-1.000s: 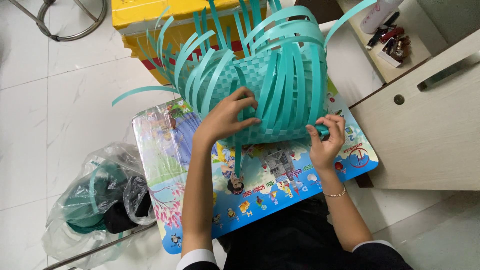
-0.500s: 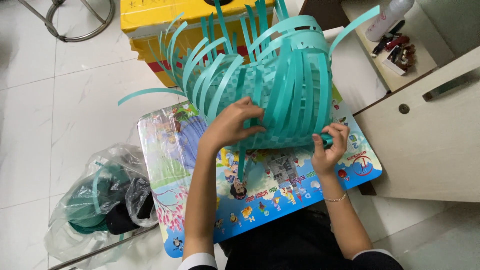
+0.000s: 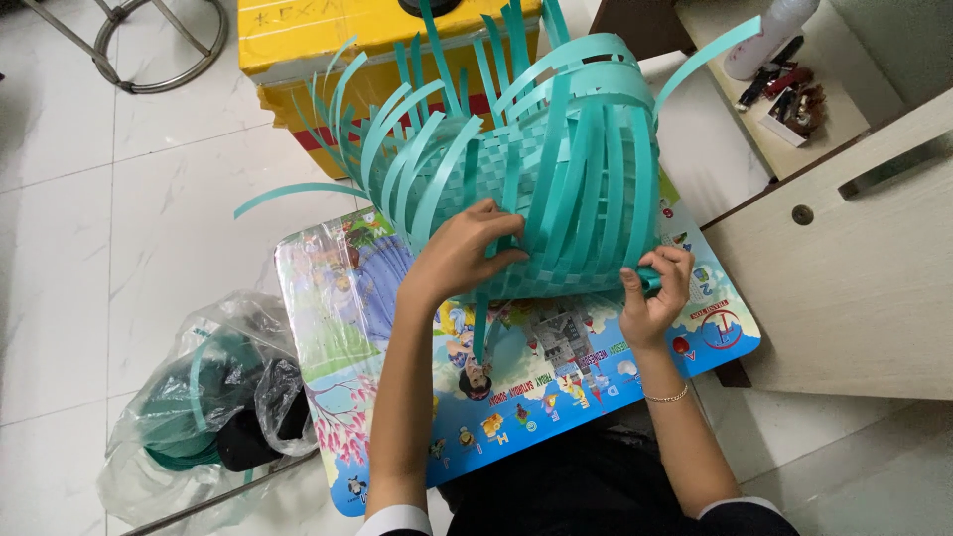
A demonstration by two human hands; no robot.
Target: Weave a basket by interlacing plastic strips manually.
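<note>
Nearest me, my left hand lies spread on the woven front of the teal strip basket, fingers curled over and pressing one strip. My right hand is closed in a pinch on a strip end at the basket's lower right corner.

The basket rests tipped on its side on the small worktop, whose top is a glossy picture print in bright blues, pinks and yellows. I judge the weaving partly done: the base and lower wall show a tight checker weave, while many long strips fan out loose above, so the upper wall and rim remain.

To my left on the floor sits a clear plastic bag holding coiled dark-green strip. Beyond the basket stands a yellow box with a red band.
</note>
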